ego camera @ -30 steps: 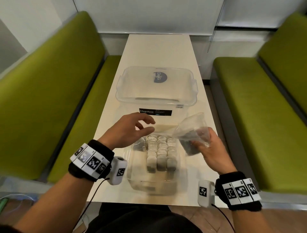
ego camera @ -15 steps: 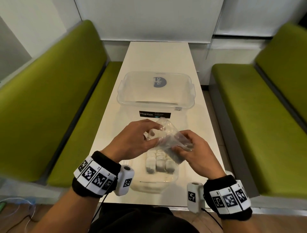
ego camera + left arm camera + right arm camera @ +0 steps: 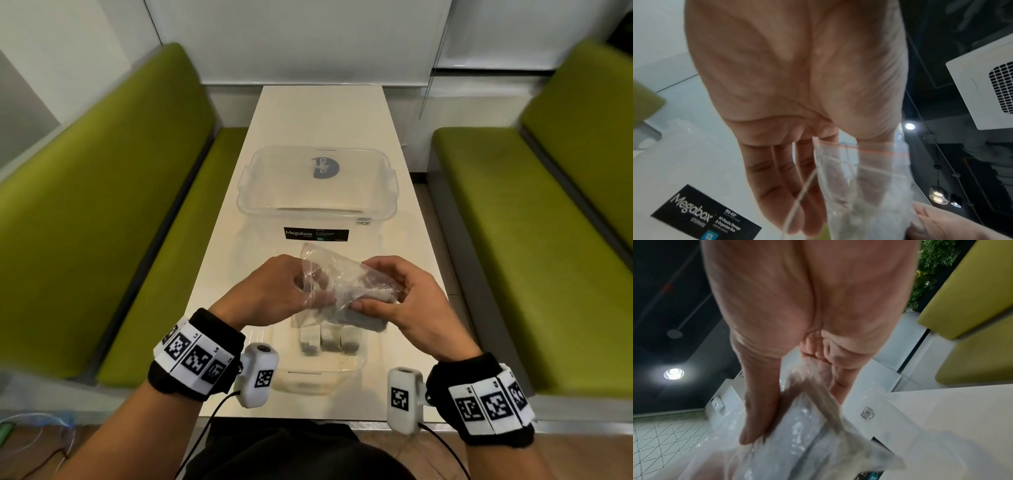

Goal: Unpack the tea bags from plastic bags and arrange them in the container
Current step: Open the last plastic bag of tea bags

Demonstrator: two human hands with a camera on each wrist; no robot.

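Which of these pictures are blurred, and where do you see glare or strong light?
Head view: mostly sharp, edges bent by the wide lens; the plastic bag shows faint glare. Left wrist view: the left hand is soft, the bag blurred. Right wrist view: heavy motion blur on the bag; a ceiling lamp flares.

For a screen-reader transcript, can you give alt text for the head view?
Two hands, left hand and right hand, hold a clear plastic bag above a container with rows of tea bags. A bigger clear box stands behind on the table.
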